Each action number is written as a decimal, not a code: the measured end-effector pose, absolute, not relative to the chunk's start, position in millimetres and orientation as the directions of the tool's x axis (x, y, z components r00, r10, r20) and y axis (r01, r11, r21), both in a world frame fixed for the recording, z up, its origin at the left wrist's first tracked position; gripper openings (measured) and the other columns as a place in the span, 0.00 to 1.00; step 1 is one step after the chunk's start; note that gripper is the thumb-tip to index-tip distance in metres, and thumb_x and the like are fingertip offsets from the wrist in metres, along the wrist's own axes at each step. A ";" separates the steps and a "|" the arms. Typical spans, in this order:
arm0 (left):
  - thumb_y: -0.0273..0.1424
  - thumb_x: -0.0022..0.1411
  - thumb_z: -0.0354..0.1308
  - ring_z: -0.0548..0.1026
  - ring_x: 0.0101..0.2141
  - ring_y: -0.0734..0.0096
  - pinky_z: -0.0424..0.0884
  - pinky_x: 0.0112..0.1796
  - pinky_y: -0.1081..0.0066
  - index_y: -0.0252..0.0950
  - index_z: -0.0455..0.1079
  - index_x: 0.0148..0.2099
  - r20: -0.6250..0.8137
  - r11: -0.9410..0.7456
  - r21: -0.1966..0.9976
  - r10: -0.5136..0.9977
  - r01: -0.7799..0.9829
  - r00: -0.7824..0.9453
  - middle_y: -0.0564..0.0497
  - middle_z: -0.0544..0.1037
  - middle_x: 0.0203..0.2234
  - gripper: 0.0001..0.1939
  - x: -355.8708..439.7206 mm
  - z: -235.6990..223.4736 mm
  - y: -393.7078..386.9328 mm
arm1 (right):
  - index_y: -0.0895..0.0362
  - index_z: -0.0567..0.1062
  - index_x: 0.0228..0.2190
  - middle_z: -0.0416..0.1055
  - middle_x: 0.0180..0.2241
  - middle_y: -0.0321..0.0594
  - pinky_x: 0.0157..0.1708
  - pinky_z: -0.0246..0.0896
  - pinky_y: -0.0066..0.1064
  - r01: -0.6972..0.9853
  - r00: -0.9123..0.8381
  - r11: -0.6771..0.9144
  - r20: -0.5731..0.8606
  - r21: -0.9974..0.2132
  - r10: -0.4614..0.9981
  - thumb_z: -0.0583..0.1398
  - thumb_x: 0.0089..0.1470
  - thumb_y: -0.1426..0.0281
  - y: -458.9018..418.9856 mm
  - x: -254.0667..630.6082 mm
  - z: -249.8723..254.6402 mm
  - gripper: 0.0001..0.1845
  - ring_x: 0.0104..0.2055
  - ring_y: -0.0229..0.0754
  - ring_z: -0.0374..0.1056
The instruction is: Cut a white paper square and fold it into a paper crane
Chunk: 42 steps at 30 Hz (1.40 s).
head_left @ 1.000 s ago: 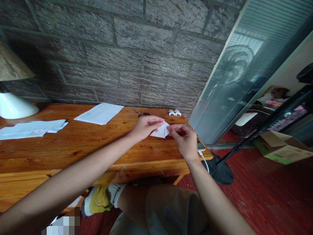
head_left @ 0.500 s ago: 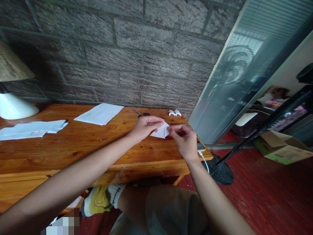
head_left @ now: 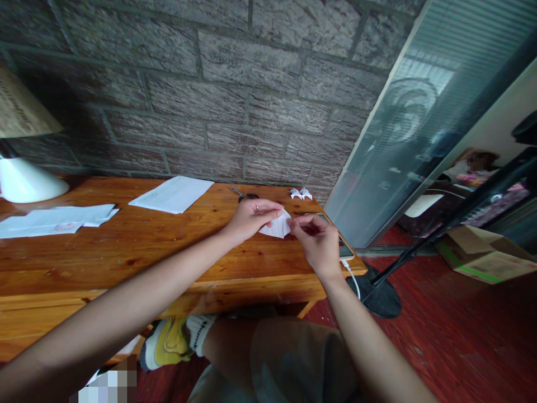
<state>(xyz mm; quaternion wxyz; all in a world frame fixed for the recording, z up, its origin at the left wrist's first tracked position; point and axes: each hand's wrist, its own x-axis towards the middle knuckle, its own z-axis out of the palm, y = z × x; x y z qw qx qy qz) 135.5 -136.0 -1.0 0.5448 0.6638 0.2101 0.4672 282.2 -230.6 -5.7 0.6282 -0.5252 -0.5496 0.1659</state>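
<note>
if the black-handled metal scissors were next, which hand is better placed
Probably the left hand: it is closer to the scissors, while the right hand is nearer the dark-screened phone. Both, though, hold the small creased white paper.

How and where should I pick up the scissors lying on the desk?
The scissors are likely best gripped by their dark handles, coming from above and the right: the blades point left and toward the wall, away from that side. The left hand, pinching the folded paper, sits just in front and may hide part of the handles.
</note>
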 end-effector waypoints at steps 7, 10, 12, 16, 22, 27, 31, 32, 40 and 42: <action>0.38 0.47 0.68 0.75 0.25 0.73 0.68 0.27 0.73 0.33 0.77 0.37 0.387 -0.320 0.922 0.775 -0.217 0.500 0.48 0.82 0.29 0.17 135.9 -0.2 -137.9 | 0.59 0.77 0.29 0.76 0.27 0.41 0.30 0.67 0.31 0.378 0.363 0.371 0.505 -0.848 0.783 0.67 0.47 0.62 -231.3 281.7 -2.7 0.12 0.27 0.40 0.71; 0.39 0.46 0.69 0.74 0.24 0.73 0.68 0.26 0.73 0.33 0.76 0.35 0.381 -0.307 0.924 0.783 -0.227 0.491 0.48 0.81 0.28 0.16 137.0 -1.2 -137.6 | 0.58 0.77 0.29 0.76 0.27 0.41 0.30 0.67 0.31 0.395 0.353 0.368 0.509 -0.842 0.785 0.66 0.48 0.61 -231.9 281.7 -3.7 0.13 0.27 0.40 0.71; 0.39 0.46 0.69 0.73 0.24 0.73 0.67 0.26 0.73 0.33 0.76 0.35 0.380 -0.302 0.924 0.785 -0.234 0.489 0.48 0.81 0.27 0.16 137.3 -1.6 -137.4 | 0.58 0.77 0.29 0.76 0.27 0.41 0.31 0.67 0.31 0.401 0.352 0.370 0.513 -0.838 0.783 0.66 0.48 0.60 -232.2 281.1 -4.2 0.13 0.27 0.40 0.71; 0.40 0.45 0.69 0.73 0.24 0.73 0.66 0.26 0.73 0.32 0.76 0.35 0.375 -0.293 0.926 0.791 -0.239 0.483 0.48 0.81 0.27 0.17 136.9 0.0 -137.2 | 0.57 0.77 0.31 0.77 0.28 0.40 0.32 0.67 0.30 0.305 0.356 0.398 0.491 -0.865 0.795 0.68 0.45 0.61 -231.3 280.0 -2.6 0.14 0.28 0.39 0.71; 0.40 0.43 0.70 0.71 0.23 0.75 0.65 0.26 0.73 0.32 0.76 0.34 0.356 -0.248 0.927 0.820 -0.282 0.449 0.49 0.80 0.26 0.18 135.3 5.0 -137.9 | 0.57 0.79 0.33 0.77 0.29 0.38 0.31 0.67 0.29 0.070 0.293 0.324 0.330 -0.944 0.897 0.70 0.41 0.61 -227.1 284.1 0.4 0.17 0.26 0.36 0.70; 0.40 0.43 0.71 0.71 0.23 0.75 0.65 0.26 0.73 0.32 0.75 0.34 0.360 -0.250 0.925 0.818 -0.288 0.449 0.50 0.79 0.26 0.19 135.9 6.3 -138.6 | 0.55 0.82 0.31 0.77 0.27 0.36 0.31 0.65 0.28 0.056 0.297 0.346 0.346 -0.937 0.890 0.70 0.42 0.63 -226.3 286.3 -2.5 0.12 0.26 0.35 0.68; 0.40 0.41 0.71 0.72 0.24 0.75 0.66 0.26 0.73 0.32 0.75 0.33 0.359 -0.231 0.920 0.820 -0.316 0.446 0.50 0.79 0.26 0.20 137.2 6.6 -139.1 | 0.55 0.82 0.30 0.77 0.26 0.37 0.30 0.65 0.30 0.086 0.340 0.349 0.357 -0.933 0.870 0.70 0.41 0.62 -226.5 284.7 -3.0 0.13 0.26 0.36 0.68; 0.40 0.41 0.71 0.71 0.24 0.75 0.66 0.26 0.73 0.32 0.75 0.33 0.360 -0.231 0.920 0.819 -0.318 0.447 0.50 0.79 0.25 0.19 137.3 6.7 -139.2 | 0.55 0.82 0.30 0.77 0.26 0.37 0.30 0.65 0.30 0.095 0.347 0.350 0.361 -0.932 0.866 0.70 0.41 0.61 -226.5 284.3 -3.0 0.13 0.26 0.37 0.68; 0.40 0.42 0.71 0.72 0.24 0.75 0.66 0.26 0.73 0.33 0.74 0.33 0.382 -0.251 0.911 0.811 -0.326 0.443 0.50 0.80 0.26 0.19 136.9 5.7 -137.6 | 0.54 0.82 0.29 0.77 0.26 0.36 0.31 0.65 0.30 0.074 0.348 0.364 0.366 -0.929 0.863 0.71 0.40 0.62 -226.5 283.5 -1.2 0.12 0.26 0.36 0.67; 0.40 0.42 0.71 0.72 0.25 0.75 0.67 0.27 0.73 0.33 0.75 0.34 0.387 -0.258 0.910 0.810 -0.325 0.440 0.49 0.80 0.27 0.19 136.5 4.5 -136.0 | 0.55 0.82 0.30 0.77 0.27 0.37 0.30 0.66 0.31 0.045 0.334 0.334 0.329 -0.941 0.883 0.70 0.40 0.61 -226.8 284.2 -0.1 0.14 0.26 0.36 0.68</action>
